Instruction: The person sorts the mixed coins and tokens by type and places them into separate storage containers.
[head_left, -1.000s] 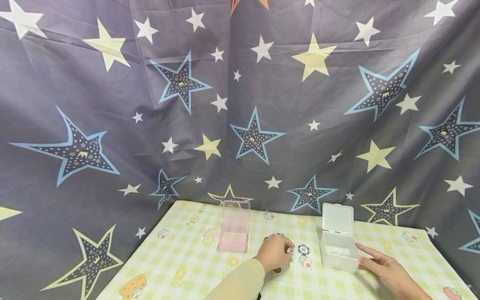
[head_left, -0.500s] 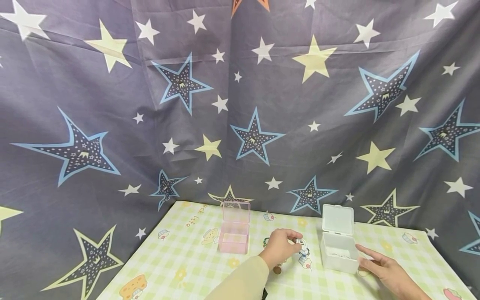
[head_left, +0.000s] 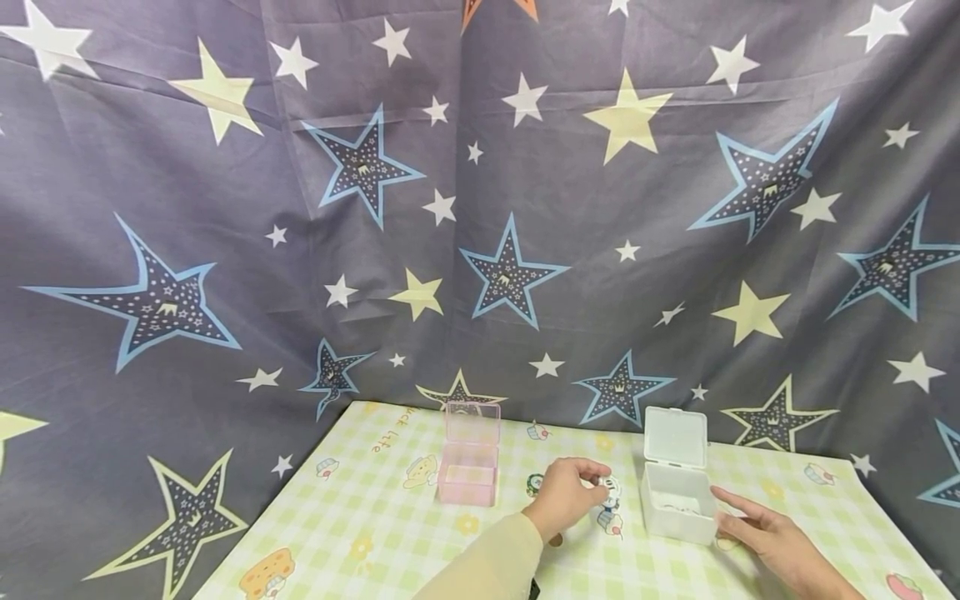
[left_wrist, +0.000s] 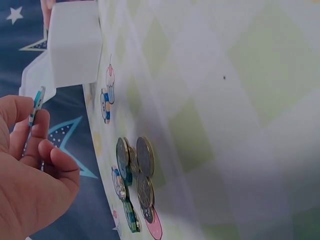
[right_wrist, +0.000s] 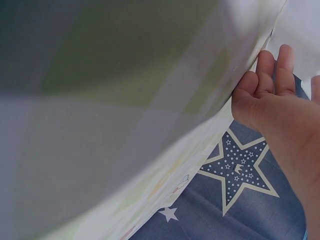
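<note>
My left hand [head_left: 566, 498] pinches a poker chip [left_wrist: 37, 106] between thumb and fingertips, a little above the table. Its edge looks teal and white in the left wrist view. Beneath lies another poker chip [left_wrist: 105, 106] with a blue and white rim, next to a printed cupcake. To the right stands a white box [head_left: 678, 515], its lid [head_left: 676, 437] raised and some small pale things inside. My right hand [head_left: 776, 537] rests its fingers, fairly straight, against the box's right side. In the right wrist view, those fingers [right_wrist: 285, 70] lie beside the white wall.
Several coins [left_wrist: 145, 157] and poker chips [left_wrist: 131, 216] lie in a loose cluster near my left wrist. A see-through pink box [head_left: 468, 492] with its lid up stands further left. A checked tablecloth [head_left: 315, 508] covers the table; a star-patterned curtain [head_left: 420, 242] hangs behind it.
My left hand has moved right with the chip, toward the white box, and now overlaps the chip on the table. More of the cluster behind shows. My right hand has stayed at the box.
</note>
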